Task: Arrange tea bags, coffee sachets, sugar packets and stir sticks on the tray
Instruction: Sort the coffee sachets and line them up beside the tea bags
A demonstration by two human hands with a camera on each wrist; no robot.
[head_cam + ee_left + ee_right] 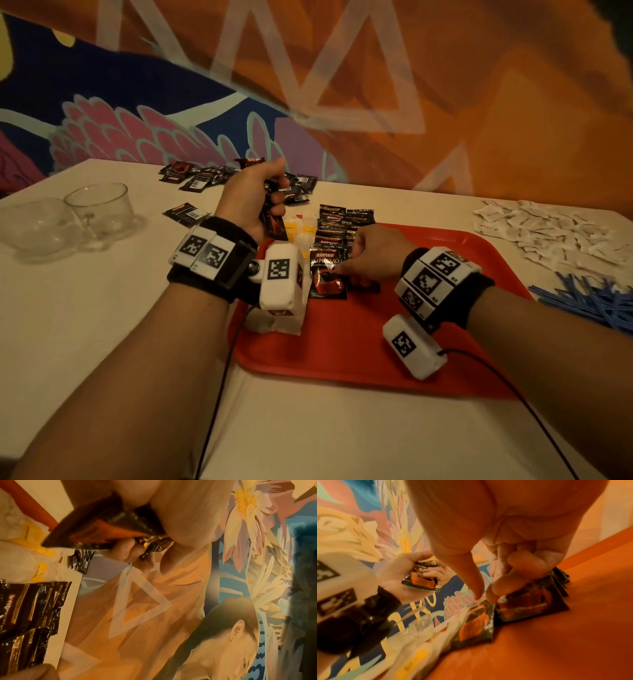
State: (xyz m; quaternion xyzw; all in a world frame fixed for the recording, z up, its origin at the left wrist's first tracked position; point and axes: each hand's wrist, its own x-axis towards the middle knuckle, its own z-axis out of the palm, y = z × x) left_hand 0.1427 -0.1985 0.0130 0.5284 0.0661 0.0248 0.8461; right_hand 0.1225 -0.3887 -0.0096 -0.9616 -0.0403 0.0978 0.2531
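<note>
Two rows of coffee sachets (337,240) ran down the far-left part of the red tray (359,342), whose near half lay bare. The right hand (376,253) pinched the nearest sachet (327,274) at the row's end. The left hand (253,198), raised over the tabletop (102,325), kept its grip clenched on spare sachets (272,219).

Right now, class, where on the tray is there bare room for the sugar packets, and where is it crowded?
Free: the red tray near edge and its right half, toward the blue stir sticks. Crowded: the far-left part, with coffee sachets, tea bags and both hands.
</note>
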